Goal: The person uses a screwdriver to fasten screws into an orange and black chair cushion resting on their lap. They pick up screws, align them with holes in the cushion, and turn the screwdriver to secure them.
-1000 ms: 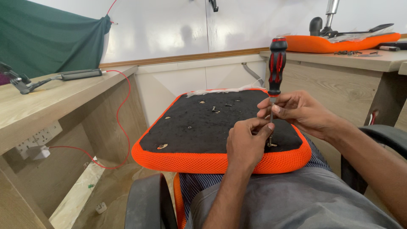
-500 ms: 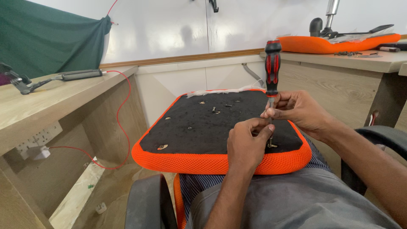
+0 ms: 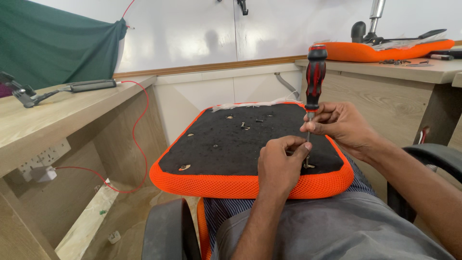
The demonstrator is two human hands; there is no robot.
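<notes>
My right hand [image 3: 344,126] is pinching the screwdriver [image 3: 314,82] shaft, upright over a screw [image 3: 308,165]. My left hand [image 3: 279,166] is curling closed, steadying the shaft low down. Both are resting on the seat cushion [image 3: 226,144] across my lap.

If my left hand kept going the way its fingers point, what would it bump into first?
Most likely the screwdriver shaft: the left hand fingertips already sit beside it, just above the black seat underside. Depth is unclear.
</notes>
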